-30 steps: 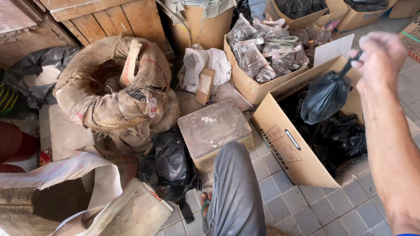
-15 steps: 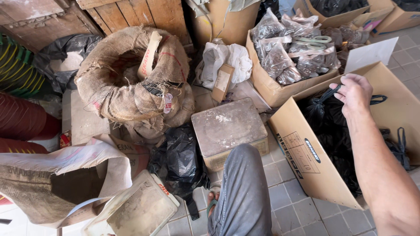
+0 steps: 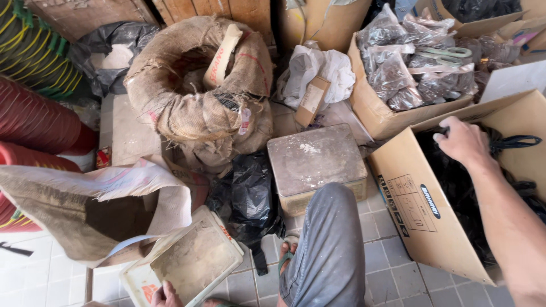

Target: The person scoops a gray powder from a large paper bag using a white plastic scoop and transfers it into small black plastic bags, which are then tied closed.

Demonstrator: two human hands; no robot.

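**Caller 1:** Black plastic everywhere in that big cardboard box [image 3: 418,196] on the right. The right hand [image 3: 463,141] is reaching over the box's near wall, knuckles up, fingers curled down onto the black bags [image 3: 455,182] inside.

**Caller 2:** Is it pinching anything?

**Caller 1:** Fingers are pressed together and bent at the top of a bag, just beside its knotted black handles [image 3: 515,142], but I cannot tell whether they actually grip the plastic. The fingertips are hidden.

**Caller 2:** And the left hand [image 3: 166,295]?

**Caller 1:** Barely in shot, bottom edge. Its fingers lie on the rim of a dusty white tray [image 3: 190,264] that sits tilted on the tiled floor [image 3: 45,278]. Whether it clamps the rim or only rests there, I cannot tell.

**Caller 2:** What surrounds them?

**Caller 1:** A grey trouser leg [image 3: 330,250] runs up the middle, foot in a sandal. Just past the knee sits a square, dirty tin [image 3: 315,162]. To its left, a crumpled black bag [image 3: 247,196] lies on the floor. Behind that, a burlap-wrapped coil [image 3: 199,94]. Lower left, an open woven sack [image 3: 85,207], touching the tray.

**Caller 2:** Further back?

**Caller 1:** A 2nd cardboard box [image 3: 375,111] filled with clear packets [image 3: 398,71] of dark pieces, with green-handled scissors [image 3: 449,54] on top. Between it and the coil, a white bag [image 3: 318,74] with a small brown carton [image 3: 311,101] leaning on it.
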